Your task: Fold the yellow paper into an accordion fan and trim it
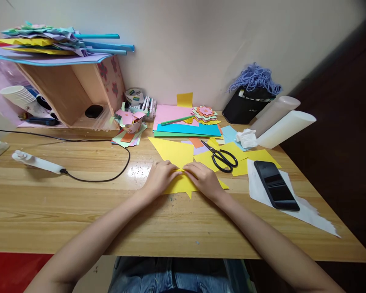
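A yellow sheet of paper [174,152] lies on the wooden table [79,203] in front of me, partly folded under my hands. My left hand [160,176] and my right hand [204,178] both rest on its near part, fingers curled and pinching the paper where they meet at the middle. Pointed corners of the yellow paper stick out below and to the right of my hands.
Black scissors [222,158] lie on yellow scraps just right of my hands. A black phone [276,185] rests on white paper at the right. Stacked coloured sheets [187,128], a wooden box [70,91], a glue gun [36,161] with cable, and white tubes [285,126] stand around.
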Tool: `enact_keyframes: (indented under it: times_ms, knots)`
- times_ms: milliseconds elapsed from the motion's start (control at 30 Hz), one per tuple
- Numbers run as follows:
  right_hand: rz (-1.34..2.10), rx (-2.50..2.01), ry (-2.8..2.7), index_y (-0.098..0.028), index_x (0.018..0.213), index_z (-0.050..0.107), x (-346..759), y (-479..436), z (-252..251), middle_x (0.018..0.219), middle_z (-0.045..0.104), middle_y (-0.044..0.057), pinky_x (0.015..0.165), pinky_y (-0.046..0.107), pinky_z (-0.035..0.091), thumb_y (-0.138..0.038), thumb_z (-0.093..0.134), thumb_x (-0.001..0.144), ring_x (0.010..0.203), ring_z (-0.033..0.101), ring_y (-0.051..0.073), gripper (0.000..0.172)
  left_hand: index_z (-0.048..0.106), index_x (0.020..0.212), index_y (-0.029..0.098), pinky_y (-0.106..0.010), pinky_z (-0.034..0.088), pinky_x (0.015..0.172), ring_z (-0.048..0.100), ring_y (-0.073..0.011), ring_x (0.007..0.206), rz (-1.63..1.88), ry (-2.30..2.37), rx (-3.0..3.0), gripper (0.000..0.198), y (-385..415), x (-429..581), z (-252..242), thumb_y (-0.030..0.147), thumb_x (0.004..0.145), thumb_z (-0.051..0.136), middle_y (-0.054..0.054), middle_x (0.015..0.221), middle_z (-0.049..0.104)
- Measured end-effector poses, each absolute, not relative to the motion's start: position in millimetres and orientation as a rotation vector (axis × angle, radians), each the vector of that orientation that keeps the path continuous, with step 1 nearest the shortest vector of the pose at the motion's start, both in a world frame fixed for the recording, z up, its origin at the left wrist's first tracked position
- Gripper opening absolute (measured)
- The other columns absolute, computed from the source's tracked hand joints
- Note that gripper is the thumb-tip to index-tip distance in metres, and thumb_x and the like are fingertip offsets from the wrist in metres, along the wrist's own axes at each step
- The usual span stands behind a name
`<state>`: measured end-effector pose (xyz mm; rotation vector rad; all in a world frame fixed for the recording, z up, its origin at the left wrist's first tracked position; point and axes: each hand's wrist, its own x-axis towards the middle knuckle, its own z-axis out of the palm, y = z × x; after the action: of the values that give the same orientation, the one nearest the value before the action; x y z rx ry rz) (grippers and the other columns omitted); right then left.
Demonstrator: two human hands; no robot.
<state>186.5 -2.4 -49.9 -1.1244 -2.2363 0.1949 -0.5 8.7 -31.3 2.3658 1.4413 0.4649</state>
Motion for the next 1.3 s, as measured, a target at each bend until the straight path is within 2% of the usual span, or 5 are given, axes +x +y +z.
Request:
enact_keyframes:
  times_ms: [400, 600, 800, 1067, 1300]
  knots:
    - [0.094, -0.985, -2.081, -0.021, 0.093, 0.065, 193, -17, -7, 0.087, 0.069, 0.004, 0.075, 0.029, 0.049, -0.018, 0.050, 0.088, 0.082, 0.061, 0.015, 0.016, 0.067, 0.096, 0.028, -0.033, 0.032, 0.096, 0.060, -0.0117, 0.082, 1.046, 1.320, 2.685, 0.024, -10, -4, -14, 0.025, 0.091, 0.043, 0.000, 0.086, 0.070]
    - [-0.195, -0.873, -2.227, -0.020, 0.091, 0.066, 200, -9, -18, 0.084, 0.069, 0.005, 0.073, 0.028, 0.047, -0.016, 0.050, 0.087, 0.082, 0.060, 0.016, 0.016, 0.063, 0.107, 0.028, -0.029, 0.035, 0.087, 0.059, -0.0128, 0.086, 0.965, 1.266, 2.898, 0.029, -14, -4, -22, 0.018, 0.091, 0.041, -0.001, 0.092, 0.070]
    - [0.199, -0.987, -2.413, -0.017, 0.085, 0.064, 201, 8, -46, 0.081, 0.065, 0.005, 0.067, 0.026, 0.045, -0.018, 0.047, 0.089, 0.076, 0.056, 0.015, 0.017, 0.070, 0.081, 0.022, -0.030, 0.039, 0.079, 0.057, -0.0158, 0.076, 0.618, 1.424, 2.712, 0.018, -4, 9, -36, 0.023, 0.086, 0.052, -0.002, 0.075, 0.066]
    - [0.730, -1.179, -2.139, -0.018, 0.078, 0.067, 199, 13, -49, 0.078, 0.062, 0.003, 0.071, 0.027, 0.043, -0.020, 0.058, 0.083, 0.078, 0.056, 0.014, 0.010, 0.068, 0.076, 0.021, -0.026, 0.036, 0.059, 0.059, -0.0154, 0.070, 0.471, 1.636, 2.042, 0.018, -2, 7, -33, 0.037, 0.079, 0.061, -0.002, 0.078, 0.069]
    - [0.946, -1.388, -1.916, -0.019, 0.072, 0.070, 198, 19, -50, 0.077, 0.065, 0.002, 0.070, 0.027, 0.045, -0.024, 0.067, 0.073, 0.078, 0.058, 0.015, 0.006, 0.062, 0.069, 0.019, -0.029, 0.034, 0.063, 0.059, -0.0174, 0.069, 0.382, 1.766, 2.031, 0.022, -2, 9, -26, 0.039, 0.078, 0.060, -0.002, 0.074, 0.068]
